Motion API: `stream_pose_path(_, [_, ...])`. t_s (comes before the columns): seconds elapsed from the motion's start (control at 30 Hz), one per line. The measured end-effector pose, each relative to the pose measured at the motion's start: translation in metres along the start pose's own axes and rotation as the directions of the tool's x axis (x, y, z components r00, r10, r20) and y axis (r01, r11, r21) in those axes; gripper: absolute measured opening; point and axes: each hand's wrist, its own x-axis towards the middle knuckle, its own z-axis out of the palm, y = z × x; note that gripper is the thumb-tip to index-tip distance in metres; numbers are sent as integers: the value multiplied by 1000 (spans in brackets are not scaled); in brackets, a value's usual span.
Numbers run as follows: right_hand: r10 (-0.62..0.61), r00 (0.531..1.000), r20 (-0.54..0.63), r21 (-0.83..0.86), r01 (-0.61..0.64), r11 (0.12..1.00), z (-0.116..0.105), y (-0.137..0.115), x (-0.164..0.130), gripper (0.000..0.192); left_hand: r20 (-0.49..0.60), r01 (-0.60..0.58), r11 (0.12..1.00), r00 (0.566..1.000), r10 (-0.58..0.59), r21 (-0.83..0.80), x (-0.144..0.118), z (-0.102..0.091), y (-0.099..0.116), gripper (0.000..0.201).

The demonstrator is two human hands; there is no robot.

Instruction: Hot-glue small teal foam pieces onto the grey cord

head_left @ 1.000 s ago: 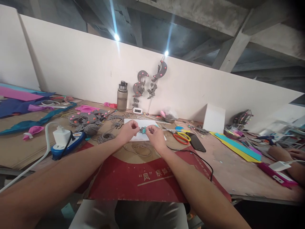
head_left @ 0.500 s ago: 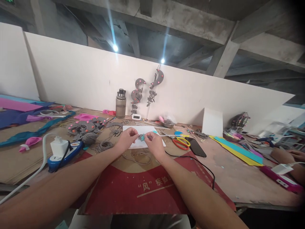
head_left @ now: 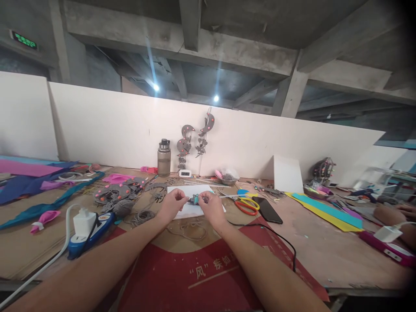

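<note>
Over the white sheet [head_left: 191,208], both hands pinch a small teal-and-grey cutout [head_left: 194,199].
Left hand [head_left: 173,205] and right hand [head_left: 212,206] clamp its opposite edges; it looks light, thin, floppy, best held by its rim.

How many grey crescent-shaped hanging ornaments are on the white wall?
2: one lower grey crescent-shaped hanging ornament just right of the bottle, one higher beside it on its right. More grey pieces lie on the table.

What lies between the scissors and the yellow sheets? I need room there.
In the head view, a black phone lies between the scissors and the yellow sheets.
</note>
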Motion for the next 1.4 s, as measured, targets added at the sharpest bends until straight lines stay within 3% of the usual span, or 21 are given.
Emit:
stream_pose_path(0.23, [-11,999,-35,12,12,1000,-1,4,4,18,43,51,999,998,-51,-17,-1,-1,5,29])
stream_pose_path(0.4, [-14,999,-47,-10,14,1000,-3,1,4,17,44,18,1000,999,-18,22,3,-2,0,24])
stream_pose_path(0.6, [-14,999,-41,-12,14,1000,-4,0,4,15,9,-34,994,999,34,99,5,-3,-4,18])
stream_pose_path(0.87, [-32,998,-47,-29,30,999,-4,3,4,15,-62,21,985,998,-10,174,3,-3,2,32])
stream_pose_path(1.0, [-56,997,-61,-37,54,998,-3,5,5,16,-97,48,993,995,-38,111,2,-4,3,46])
stream_pose_path(1.1, [-54,997,-63,-30,52,998,-3,6,5,16,-84,43,999,995,-45,-33,0,-5,8,52])
stream_pose_path(1.23, [-47,996,-73,-29,45,999,-4,5,5,16,-17,48,972,998,-53,-230,-3,-4,13,53])
stream_pose_path(1.4, [-49,994,-95,-45,45,998,-6,3,6,16,124,42,973,992,-14,-229,-6,-2,17,41])
